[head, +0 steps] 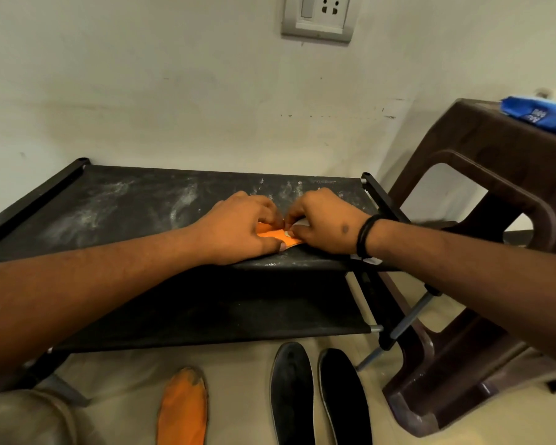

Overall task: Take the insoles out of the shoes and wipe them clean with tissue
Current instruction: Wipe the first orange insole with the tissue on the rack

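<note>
Head view: our left hand and right hand pinch an orange insole at the rack's front edge; three insoles lie out; wiping remains.

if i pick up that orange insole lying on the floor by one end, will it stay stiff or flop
The orange insole looks thin and flat against the floor, so it would probably bend or droop when held by one end. It seems light for its size. Its dirty, worn toe end suggests a soft foam or fabric surface, so it is unlikely to be slippery.
</note>
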The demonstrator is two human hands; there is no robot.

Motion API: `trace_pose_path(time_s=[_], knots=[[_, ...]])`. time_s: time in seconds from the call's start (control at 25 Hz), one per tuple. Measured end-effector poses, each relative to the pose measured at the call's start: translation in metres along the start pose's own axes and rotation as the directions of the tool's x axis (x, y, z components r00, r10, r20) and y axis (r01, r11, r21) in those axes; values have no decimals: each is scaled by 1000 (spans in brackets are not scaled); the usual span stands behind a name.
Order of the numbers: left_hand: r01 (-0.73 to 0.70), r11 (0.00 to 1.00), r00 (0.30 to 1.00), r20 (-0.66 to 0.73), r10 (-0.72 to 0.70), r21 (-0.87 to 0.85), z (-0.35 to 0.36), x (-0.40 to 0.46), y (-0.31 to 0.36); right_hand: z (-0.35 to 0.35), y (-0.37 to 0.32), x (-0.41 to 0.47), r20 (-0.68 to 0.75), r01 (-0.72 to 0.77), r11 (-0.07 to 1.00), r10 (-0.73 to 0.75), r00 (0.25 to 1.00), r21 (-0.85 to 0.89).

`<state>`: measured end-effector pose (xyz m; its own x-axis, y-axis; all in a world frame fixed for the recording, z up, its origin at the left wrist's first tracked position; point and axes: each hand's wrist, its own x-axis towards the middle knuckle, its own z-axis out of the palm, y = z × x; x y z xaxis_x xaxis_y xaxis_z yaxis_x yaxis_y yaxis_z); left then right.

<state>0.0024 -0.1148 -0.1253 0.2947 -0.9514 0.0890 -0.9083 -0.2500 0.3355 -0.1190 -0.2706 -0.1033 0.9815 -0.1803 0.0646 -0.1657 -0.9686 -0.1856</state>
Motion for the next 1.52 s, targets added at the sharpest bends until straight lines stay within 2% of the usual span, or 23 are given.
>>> trace_pose_path(time_s=[0.04,0.12,0.2,0.24,0.4,0.44,0.6,0.8,1.0,1.2,1.36,1.52], knots=[[-13,1000,1000,2,13,4,-1,0,1,-1,2,-1,15,-1,1000,1,1000,-5],[-28,1000,1000,2,28,-1,-2,0,3,-8,14,0,14,-94,993,96,995,-66],[-43,999,999,-13,43,-6,-2,2,2,-10,23,2,-32,-206,970,204,978,-125],[-50,999,999,-18,49,-8,-1,3,1,-9,21,2,-49,-215,968,210,976,-130],[-57,998,998,-2,57,-24,3,1,-4,0,0,-10,-11,-20,1000,20,1000,-17],[-64,998,998,-1,64,-25,2,0,-3,-2,4,-12,1,-17,1000,17,1000,-24],[-62,995,998,-35,59,-74,0,2,-2,-14,33,-9,-26,-196,973,194,981,-121],[-75,996,997,-2,75,-54,-1,-2,-3,-7,15,-24,14,-30,995,32,999,-97],[-84,995,996,-27,83,-51,-1,1,-2,-18,41,-25,-40,-208,972,205,978,-112],[-89,996,996,-6,89,-18,-1,1,-4,-8,13,-34,8,-59,984,61,998,-169],[-72,997,997,-19,72,-40,-1,1,-4,-18,32,-27,-53,-232,953,226,973,-193],[-70,996,997,-25,69,-51,0,0,-4,-14,31,-28,-31,-185,953,182,983,-240]])
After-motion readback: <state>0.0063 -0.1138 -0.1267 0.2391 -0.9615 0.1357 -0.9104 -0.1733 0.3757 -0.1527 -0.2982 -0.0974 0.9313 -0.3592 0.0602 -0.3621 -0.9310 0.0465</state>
